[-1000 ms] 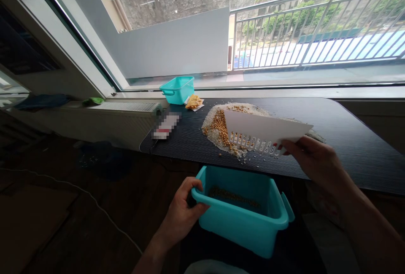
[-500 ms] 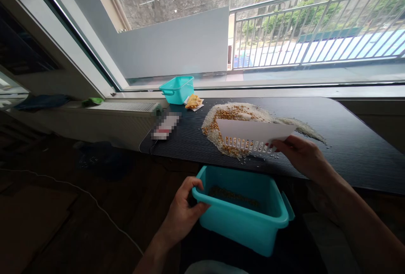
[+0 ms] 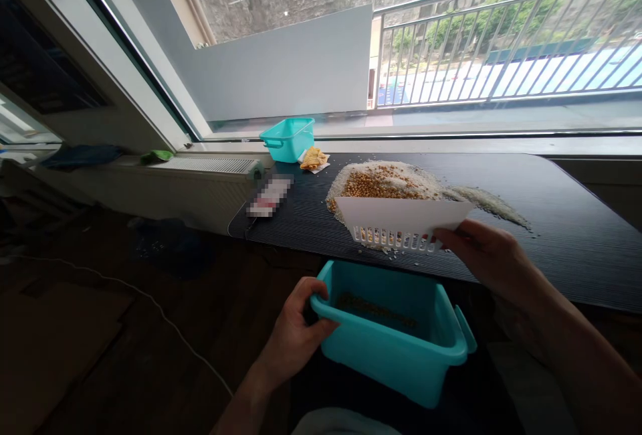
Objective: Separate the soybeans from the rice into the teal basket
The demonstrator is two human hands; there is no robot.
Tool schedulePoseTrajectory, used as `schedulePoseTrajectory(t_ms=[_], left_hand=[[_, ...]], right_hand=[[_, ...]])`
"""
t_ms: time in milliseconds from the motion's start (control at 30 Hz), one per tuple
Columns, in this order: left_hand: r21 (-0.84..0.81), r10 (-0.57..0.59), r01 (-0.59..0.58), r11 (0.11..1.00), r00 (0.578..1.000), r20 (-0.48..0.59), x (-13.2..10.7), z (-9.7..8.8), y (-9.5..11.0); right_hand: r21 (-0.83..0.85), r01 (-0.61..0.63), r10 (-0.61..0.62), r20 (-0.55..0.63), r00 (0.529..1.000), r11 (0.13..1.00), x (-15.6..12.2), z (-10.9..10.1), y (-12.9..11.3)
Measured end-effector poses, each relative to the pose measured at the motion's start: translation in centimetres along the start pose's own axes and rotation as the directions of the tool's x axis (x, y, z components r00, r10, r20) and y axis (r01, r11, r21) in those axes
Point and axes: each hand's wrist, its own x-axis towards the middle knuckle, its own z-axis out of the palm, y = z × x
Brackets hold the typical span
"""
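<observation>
My right hand [image 3: 489, 254] grips the right end of a white slotted plastic basket [image 3: 401, 221], which rests on the near side of a heap of rice and yellow beans [image 3: 384, 181] on the black table [image 3: 552, 221]. Beans show through the basket's slots. My left hand [image 3: 295, 334] is closed on the left handle of a teal tub [image 3: 396, 334], which it holds below the table's front edge. Some beans lie on the tub's floor.
A smaller teal tub [image 3: 288, 138] stands at the table's back left, beside a pile of yellow snacks on paper [image 3: 313, 158]. A blurred flat object [image 3: 271, 196] lies near the left edge. A radiator [image 3: 200, 167] runs along the window. A white cable [image 3: 150, 301] crosses the dark floor.
My right hand has drawn the white basket toward the table's front edge and tipped it flatter. The teal tub and my left hand have stayed in place; the view shifted slightly.
</observation>
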Motion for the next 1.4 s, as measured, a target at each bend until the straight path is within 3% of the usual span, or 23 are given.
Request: schedulePoseTrajectory(t_ms=[133,433,1400], left_hand=[[-0.005,-0.013,0.013,1.0,1.0,0.002,-0.1,0.0,0.0],[0.039,-0.002,0.001,0.999,1.0,0.009,0.0,-0.1,0.5],[-0.001,-0.015,0.015,1.0,1.0,0.014,0.0,0.1,0.5]], right_hand=[[-0.028,-0.006,0.005,-0.031,1.0,1.0,-0.5,-0.1,-0.4],[-0.082,-0.04,0.029,-0.131,0.991,0.996,-1.2,-2.1,1.0],[-0.034,-0.036,0.037,0.007,0.999,0.999,-2.1,-0.5,-0.8]])
